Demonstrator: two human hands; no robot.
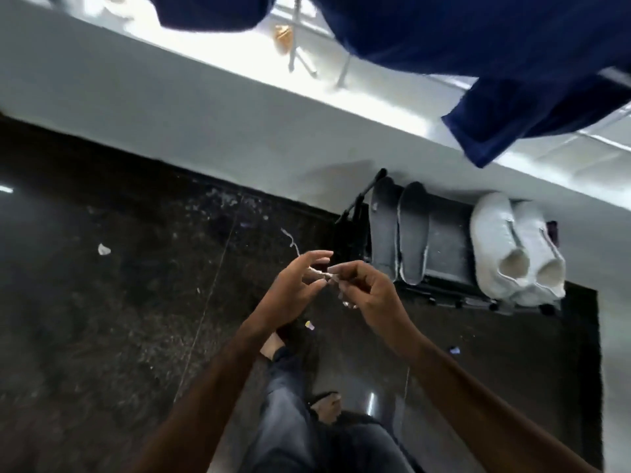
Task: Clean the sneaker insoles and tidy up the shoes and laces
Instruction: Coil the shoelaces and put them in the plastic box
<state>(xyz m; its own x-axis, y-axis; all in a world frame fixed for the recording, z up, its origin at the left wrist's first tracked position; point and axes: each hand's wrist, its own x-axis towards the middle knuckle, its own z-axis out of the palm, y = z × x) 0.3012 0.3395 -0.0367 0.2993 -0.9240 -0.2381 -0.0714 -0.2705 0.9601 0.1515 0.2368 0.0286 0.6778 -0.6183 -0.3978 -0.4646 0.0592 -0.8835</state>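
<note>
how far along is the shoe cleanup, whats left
Looks mostly done: both grey insoles and the white sneakers already stand on the rack. In hand: the left hand and right hand work a white lace between them. Left: putting away the lace.

No text, label, brand, number or sign can be read anywhere in this view. The white sneakers (517,247) and the grey insoles (399,233) on the rack (444,295) show no legible marking (the picture is soft with motion blur), and the dark blue cloth (478,39) hanging above bears no print that can be made out. The small scraps on the dark floor (102,302) are too small and blurred to tell whether anything is written on them.
</note>
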